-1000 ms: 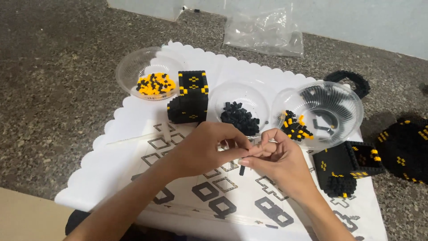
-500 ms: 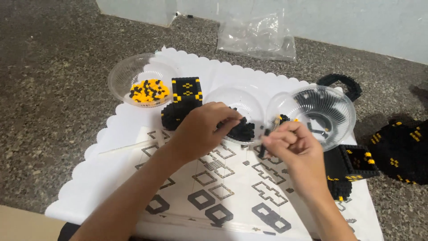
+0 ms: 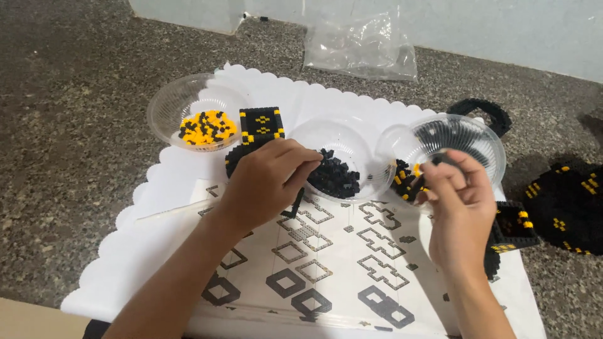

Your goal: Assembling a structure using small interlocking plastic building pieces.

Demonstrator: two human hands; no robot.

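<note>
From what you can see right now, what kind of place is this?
Probably a home hobby spot on a speckled stone floor: clear bowls of small bricks, a printed pattern sheet, both hands sorting pieces.

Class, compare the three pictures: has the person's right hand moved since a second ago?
Yes. The right hand has left the left hand and swung right, its fingertips now at the bowl of mixed bricks beside the bowl of black bricks.
</note>
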